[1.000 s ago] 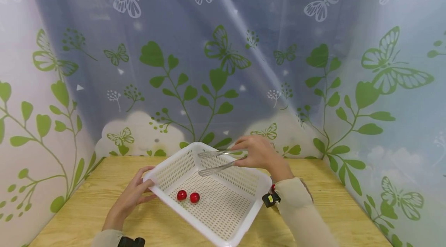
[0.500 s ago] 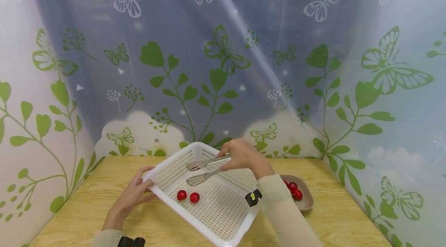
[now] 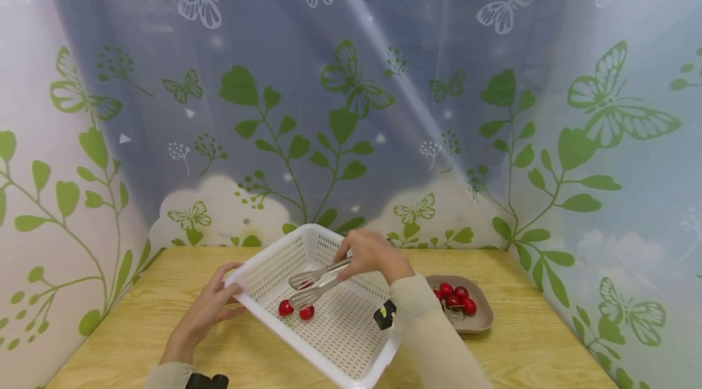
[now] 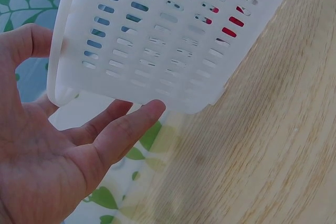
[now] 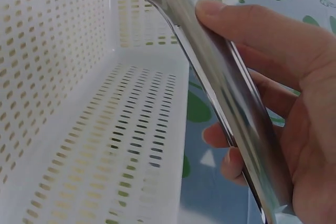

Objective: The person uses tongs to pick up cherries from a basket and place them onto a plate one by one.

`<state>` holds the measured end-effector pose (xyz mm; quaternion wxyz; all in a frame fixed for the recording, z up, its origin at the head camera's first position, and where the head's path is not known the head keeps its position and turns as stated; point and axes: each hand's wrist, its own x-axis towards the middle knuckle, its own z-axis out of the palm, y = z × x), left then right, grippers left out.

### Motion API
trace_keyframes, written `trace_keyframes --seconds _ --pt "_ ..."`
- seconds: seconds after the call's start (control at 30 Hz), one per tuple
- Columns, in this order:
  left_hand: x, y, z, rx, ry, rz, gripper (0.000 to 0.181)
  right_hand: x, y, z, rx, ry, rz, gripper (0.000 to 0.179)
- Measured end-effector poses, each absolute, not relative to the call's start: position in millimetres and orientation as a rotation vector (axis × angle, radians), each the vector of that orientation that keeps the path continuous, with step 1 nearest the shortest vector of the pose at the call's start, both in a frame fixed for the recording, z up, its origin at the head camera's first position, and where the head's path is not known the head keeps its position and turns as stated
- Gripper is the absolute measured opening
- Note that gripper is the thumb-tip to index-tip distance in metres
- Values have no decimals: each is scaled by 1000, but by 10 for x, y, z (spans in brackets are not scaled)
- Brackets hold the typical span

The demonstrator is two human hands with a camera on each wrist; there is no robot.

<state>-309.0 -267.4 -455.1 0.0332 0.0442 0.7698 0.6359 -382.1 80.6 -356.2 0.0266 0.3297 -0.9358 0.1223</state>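
Note:
A white perforated plastic basket [image 3: 362,349] sits on the table, turned cornerwise. Two red cherries, one on the left [image 3: 286,308] and one on the right [image 3: 307,313], lie on its floor. My left hand [image 3: 211,297] grips the basket's left corner; in the left wrist view a finger hooks the rim and other fingers reach under the wall. Metal tongs [image 5: 231,98] are held in my right hand [image 3: 370,255], fingers and thumb along both arms. The slotted tong heads stand apart inside the basket, the lower one overlapping the right cherry. Red shows at the upper head.
A beige-brown dish [image 3: 482,321] stands on the wooden table [image 3: 526,352] right of the basket, behind my right forearm. It bears several red cherries [image 3: 453,301] with stems. A patterned curtain [image 3: 351,151] encloses the table at the back and sides.
My right hand has moved left and down with the tongs, from over the basket's far right side to the cherries. The dish has come into view behind the arm. The left hand stays put.

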Motion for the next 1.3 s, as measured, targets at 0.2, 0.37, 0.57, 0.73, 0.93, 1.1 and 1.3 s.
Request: trace_keyframes --seconds 0.2,0.37,0.57,0.73,0.93,1.1,1.3 --pt "-3084 -2667 -4544 132 2371 1949 62 -3846 747 -3624 996 -2938 343 24" --pt "-3076 -2655 -4539 127 2373 1953 61 -3859 732 -3692 959 -3004 390 24" --pt "-3081 -2647 -4538 136 2375 1957 61 -3866 748 -3748 974 -3048 433 20" --pt "-3079 -2657 -4534 135 2378 1960 61 -3878 769 -3785 982 -3048 444 17" --pt "-3065 -2654 -4536 131 2366 1965 60 -3874 802 -3792 980 -3040 462 18" --pt "-3062 -2650 -4534 136 2363 1963 61 -3853 850 -3753 961 -3035 516 20" --pt "-3070 -2657 -4520 150 2365 1959 61 -3835 895 -3685 970 -2998 529 18"
